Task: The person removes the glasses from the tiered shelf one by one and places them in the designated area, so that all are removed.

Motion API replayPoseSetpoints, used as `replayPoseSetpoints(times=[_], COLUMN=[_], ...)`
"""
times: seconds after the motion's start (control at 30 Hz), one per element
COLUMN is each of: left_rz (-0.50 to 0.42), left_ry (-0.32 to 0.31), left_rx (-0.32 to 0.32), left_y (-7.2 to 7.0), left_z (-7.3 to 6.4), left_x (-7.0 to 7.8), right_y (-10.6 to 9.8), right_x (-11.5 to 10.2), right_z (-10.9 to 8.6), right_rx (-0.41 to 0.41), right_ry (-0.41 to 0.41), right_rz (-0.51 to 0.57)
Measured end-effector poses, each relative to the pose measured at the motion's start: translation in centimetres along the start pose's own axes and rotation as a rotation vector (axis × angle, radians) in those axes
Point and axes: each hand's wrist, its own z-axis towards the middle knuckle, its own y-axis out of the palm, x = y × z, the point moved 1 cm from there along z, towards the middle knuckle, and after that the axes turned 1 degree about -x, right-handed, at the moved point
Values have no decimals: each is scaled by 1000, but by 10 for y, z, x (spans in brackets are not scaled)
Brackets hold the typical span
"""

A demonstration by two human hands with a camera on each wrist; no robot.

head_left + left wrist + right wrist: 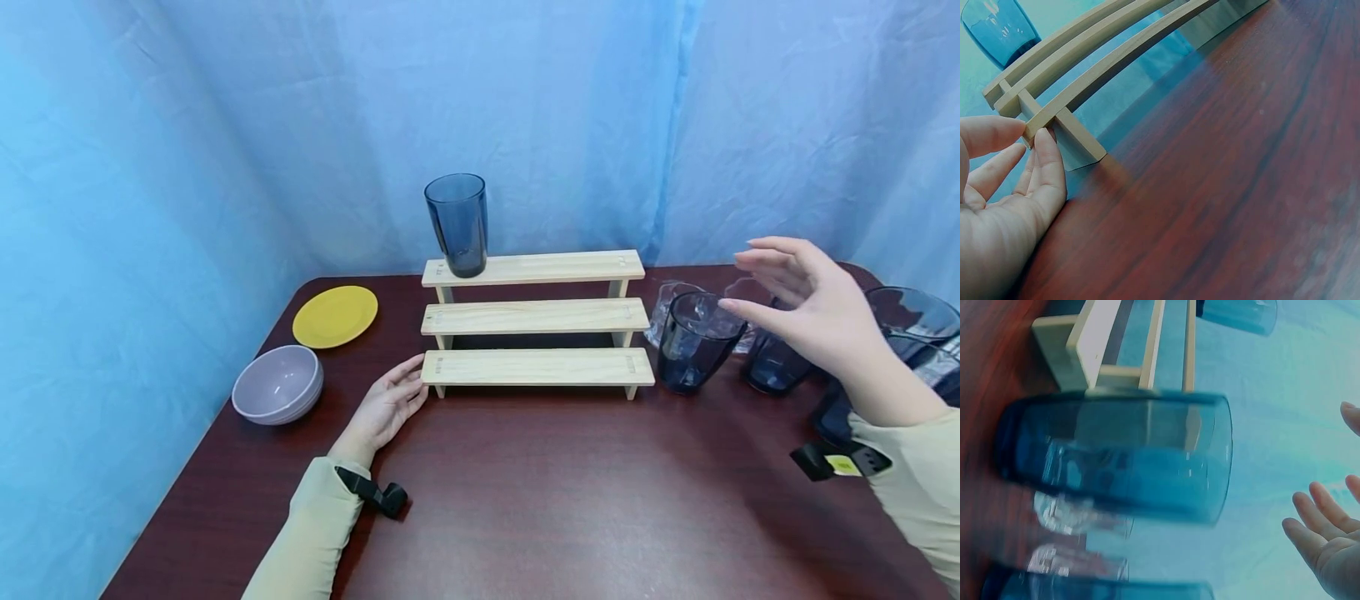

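A three-step wooden display rack (537, 367) stands at the middle of the table. My left hand (390, 404) pinches the left end of its lowest board between thumb and fingers, plainly seen in the left wrist view. On the rack's top step, at the left, a tall blue-grey glass (459, 225) stands upright. My right hand (813, 304) is raised at the right with fingers spread apart from the thumb, holding nothing. Closest to it is a dark blue glass tumbler (693, 346), upright on the table just right of the rack; the right wrist view shows this tumbler (1116, 456) large.
More dark glasses (776, 358) and clear glassware (667, 312) stand close together at the right. A large dark glass vessel (911, 312) sits partly behind my right forearm. At the left are a yellow plate (335, 317) and lilac bowls (277, 385). Blue curtains (540, 125) hang behind.
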Motion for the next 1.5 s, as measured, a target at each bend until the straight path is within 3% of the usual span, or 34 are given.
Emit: replayPoseSetpoints(times=[0.3, 0.57, 0.93, 1.5], left_rz=[-15, -3, -5, -12], left_ry=[2, 4, 10, 16], left_rx=[-3, -14, -18, -21], left_y=[0, -1, -2, -3], left_z=[0, -2, -3, -3], left_x=[1, 1, 1, -1], right_y=[24, 52, 96, 156], right_x=[-29, -53, -73, -90], right_z=[24, 48, 79, 110], right_rx=[-51, -153, -243, -270], right_ry=[-31, -41, -22, 63], right_rz=[70, 162, 281, 248])
